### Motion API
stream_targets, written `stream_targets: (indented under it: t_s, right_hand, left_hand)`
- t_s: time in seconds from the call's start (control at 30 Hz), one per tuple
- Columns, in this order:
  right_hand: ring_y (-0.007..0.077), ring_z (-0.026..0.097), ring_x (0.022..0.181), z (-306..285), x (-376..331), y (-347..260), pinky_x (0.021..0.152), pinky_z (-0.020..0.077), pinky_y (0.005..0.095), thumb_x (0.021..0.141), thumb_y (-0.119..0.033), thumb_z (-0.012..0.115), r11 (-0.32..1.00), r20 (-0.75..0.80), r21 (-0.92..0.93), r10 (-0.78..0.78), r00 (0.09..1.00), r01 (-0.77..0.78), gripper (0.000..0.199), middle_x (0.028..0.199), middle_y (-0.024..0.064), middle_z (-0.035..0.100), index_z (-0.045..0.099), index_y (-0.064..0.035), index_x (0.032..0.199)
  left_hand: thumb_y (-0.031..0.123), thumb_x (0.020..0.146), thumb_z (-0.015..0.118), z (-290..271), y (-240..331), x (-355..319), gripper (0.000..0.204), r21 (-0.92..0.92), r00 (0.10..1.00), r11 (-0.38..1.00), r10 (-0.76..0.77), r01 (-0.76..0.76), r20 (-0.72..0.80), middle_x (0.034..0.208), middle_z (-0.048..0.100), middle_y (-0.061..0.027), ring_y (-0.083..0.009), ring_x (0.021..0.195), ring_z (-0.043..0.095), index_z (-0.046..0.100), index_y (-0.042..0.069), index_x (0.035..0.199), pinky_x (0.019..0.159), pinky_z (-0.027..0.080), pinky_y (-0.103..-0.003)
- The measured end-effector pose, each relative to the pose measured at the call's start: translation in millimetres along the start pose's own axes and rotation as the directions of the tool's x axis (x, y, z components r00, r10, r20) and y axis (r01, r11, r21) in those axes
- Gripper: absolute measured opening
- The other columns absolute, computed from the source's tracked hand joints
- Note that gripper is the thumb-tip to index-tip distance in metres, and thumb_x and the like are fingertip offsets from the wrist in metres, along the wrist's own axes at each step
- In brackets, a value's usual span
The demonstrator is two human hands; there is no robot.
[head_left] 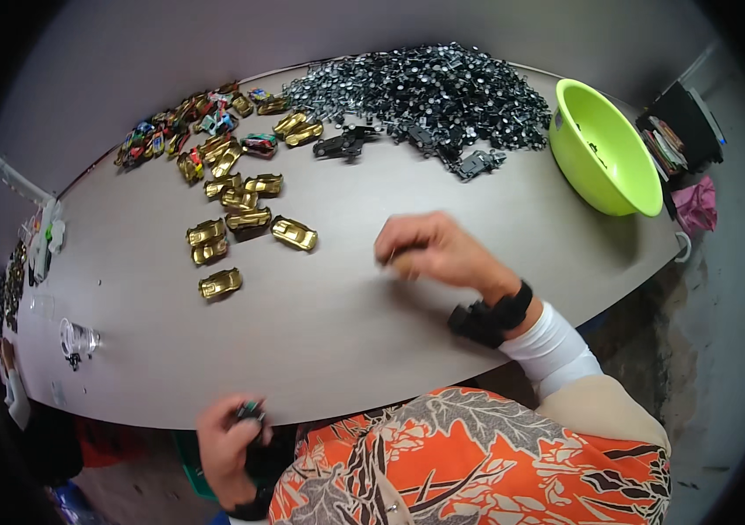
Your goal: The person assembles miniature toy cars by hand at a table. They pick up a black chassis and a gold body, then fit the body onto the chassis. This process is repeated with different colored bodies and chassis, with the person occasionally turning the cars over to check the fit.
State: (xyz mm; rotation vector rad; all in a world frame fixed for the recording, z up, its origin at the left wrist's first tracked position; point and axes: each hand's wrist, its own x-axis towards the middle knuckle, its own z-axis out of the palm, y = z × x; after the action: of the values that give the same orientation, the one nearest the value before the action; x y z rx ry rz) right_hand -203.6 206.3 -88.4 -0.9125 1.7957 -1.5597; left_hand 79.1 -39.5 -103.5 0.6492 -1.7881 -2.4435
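Note:
At the table's near edge, my left hand [225, 440] is closed around a small dark toy car [251, 410] with a greenish tint, mostly covered by the fingers. My right hand [444, 252] hovers over the middle of the table, fingers curled and pinched; what it holds is blurred and mostly hidden. Left of it lies a gold toy car body [294, 234], apart from a loose cluster of gold car bodies [239, 199]. Another gold car body [220, 283] sits alone closer to me.
Far back is a heap of small black and silver parts [425, 87], with dark car chassis [481, 164] at its front. Multicoloured toy cars [158, 140] pile up at the back left. A lime green basin [604, 166] tilts at right. A clear cup [80, 338] lies at left.

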Motion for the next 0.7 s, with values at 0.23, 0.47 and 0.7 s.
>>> stream_targets:
  t_s: [0.23, 0.47, 0.7]
  right_hand:
    - [0.0200, 0.061, 0.073, -98.5, 30.1, 28.7, 0.067, 0.0486, 0.0302, 0.068, -0.007, 0.065, 0.776, -0.555, -0.622, -0.345, 0.757, -0.103, 0.021, 0.084, 0.0097, 0.064, 0.064, -0.0019, 0.088]
    - [0.0370, 0.058, 0.081, -112.3, 79.9, 39.8, 0.072, 0.0451, 0.0433, 0.067, -0.014, 0.063, 0.389, -0.432, -0.873, -0.338, 0.836, -0.294, 0.023, 0.082, 0.0158, 0.060, 0.062, -0.0042, 0.087]
    - [0.0080, 0.053, 0.061, -82.9, 50.3, 15.2, 0.055, 0.0437, 0.0226, 0.068, -0.002, 0.065, 0.988, -0.459, -0.043, 0.115, 0.881, -0.151, 0.014, 0.066, 0.0006, 0.058, 0.062, 0.0017, 0.081]
  left_hand:
    - [0.000, 0.070, 0.067, -119.4, -101.8, -88.6, 0.046, 0.230, 0.885, 0.928, -0.170, 0.291, -0.433, 0.080, 0.063, -0.0107, -0.0174, 0.071, 0.063, 0.051, -0.006, 0.112, 0.054, 0.052, -0.028]
    - [0.006, 0.086, 0.056, -51.3, 29.0, -43.8, 0.023, 0.436, 0.921, 0.895, 0.092, 0.089, -0.378, 0.085, 0.065, -0.0143, -0.0175, 0.071, 0.063, 0.058, -0.008, 0.104, 0.062, 0.050, -0.026]
    - [0.002, 0.077, 0.062, 22.5, 61.5, 77.9, 0.025, 0.866, 0.882, 0.456, 0.470, -0.206, -0.037, 0.093, 0.065, -0.0106, -0.0159, 0.085, 0.062, 0.062, -0.001, 0.101, 0.076, 0.048, -0.027]
